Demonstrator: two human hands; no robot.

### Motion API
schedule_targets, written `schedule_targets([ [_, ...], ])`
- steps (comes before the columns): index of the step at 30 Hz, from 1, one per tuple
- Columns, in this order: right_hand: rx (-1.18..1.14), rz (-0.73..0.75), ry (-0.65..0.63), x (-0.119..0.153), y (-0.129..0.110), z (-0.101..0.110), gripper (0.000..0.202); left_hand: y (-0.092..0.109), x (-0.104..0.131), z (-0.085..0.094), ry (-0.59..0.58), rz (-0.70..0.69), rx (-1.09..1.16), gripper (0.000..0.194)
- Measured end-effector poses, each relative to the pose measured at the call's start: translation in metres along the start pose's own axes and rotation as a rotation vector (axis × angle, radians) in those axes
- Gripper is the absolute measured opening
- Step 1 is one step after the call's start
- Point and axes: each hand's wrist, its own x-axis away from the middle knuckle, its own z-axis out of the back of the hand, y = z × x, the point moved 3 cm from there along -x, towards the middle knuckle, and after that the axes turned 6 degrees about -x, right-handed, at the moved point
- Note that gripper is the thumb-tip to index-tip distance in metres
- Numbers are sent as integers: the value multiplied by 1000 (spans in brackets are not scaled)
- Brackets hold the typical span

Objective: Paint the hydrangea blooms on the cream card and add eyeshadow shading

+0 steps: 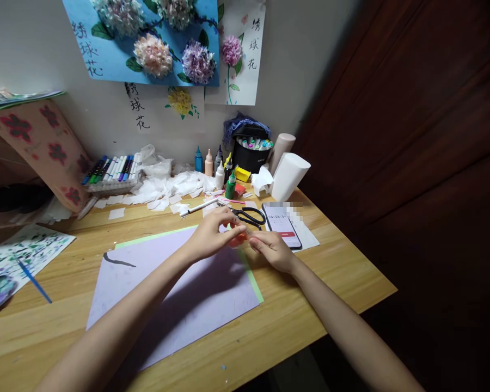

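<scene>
Both hands meet above the far right corner of a lilac sheet (147,294), which has one dark curved stroke and lies over a light green sheet (256,283). My left hand (210,234) curls its fingers and thumb around a small red-orange, see-through thing (237,239). My right hand (274,251) pinches the pale end of that same thing, fingers closed. Its exact kind is partly hidden by the fingers. Just behind the hands lie black-handled scissors (253,216), and a phone (283,226) showing a timer is to the right.
White paper scraps (167,188) spread along the wall beside a marker tray (114,173). Several paint bottles (231,186), a black marker case (251,155) and a white roll (289,177) stand at the back. A blue brush (35,280) rests at left. The table's right edge borders dark wood.
</scene>
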Motion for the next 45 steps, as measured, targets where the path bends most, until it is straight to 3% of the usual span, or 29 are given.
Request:
schedule_targets([
  [5, 16, 19, 36, 0, 3, -2, 36, -1, 0, 0, 10, 16, 3, 24],
  [16, -85, -9, 63, 3, 0, -2, 31, 6, 8, -22, 147, 108, 235, 28],
  [23, -163, -63, 235, 2, 5, 6, 34, -4, 3, -24, -2, 152, 154, 34],
  [28, -142, -69, 245, 0, 6, 8, 35, -7, 3, -24, -104, 162, 118, 36],
  [39, -52, 50, 312, 1, 4, 9, 29, -3, 5, -28, -136, 142, -10, 36],
  [45, -67, 41, 341, 1, 8, 12, 25, -4, 4, -27, -124, 147, -44, 38],
])
